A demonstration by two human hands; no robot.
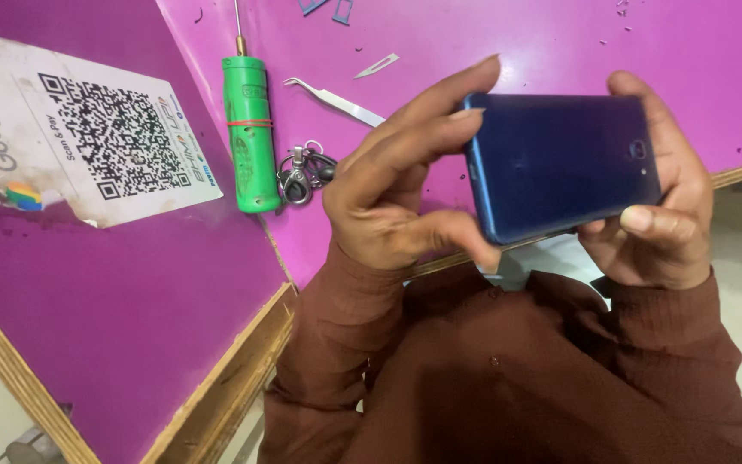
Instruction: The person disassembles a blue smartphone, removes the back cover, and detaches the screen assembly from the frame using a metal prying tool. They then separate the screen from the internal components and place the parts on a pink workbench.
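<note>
Bright magenta surface (113, 292) with a raw plywood edge is taking up most of the view, and there's a second magenta panel butting up against it at an angle. The phone (560, 167) is being held up above the near edge, back side facing the camera, dark blue and glossy. Left hand (388, 198) is gripping its left end, fingers (440, 107) curling over the top and thumb pressing underneath. Right hand (659, 215) is clamping the other end, thumb wrapping across the lower corner.

What could go wrong, as I see it: that back looks slick and the phone is hanging partly past the edge, so if one grip is loosening it could be slipping down into the lap or onto the floor. A hard thumb push at the left corner could also be flexing or cracking the cover. And the loose sharp bits lying nearby, the blade (377, 65) and tweezers (334, 99), are sitting close enough that a left elbow or sleeve could be catching them.

Hard to tell: the screen side is facing away completely, so no idea of its condition. The green tool (249, 133) has its tip running out of the top of the frame. The keyring (302, 172) is a jumble next to it. Small blue parts (326, 9) at the top are getting cut off, and the laminated code card (88, 137) is partly off the frame on the left.
</note>
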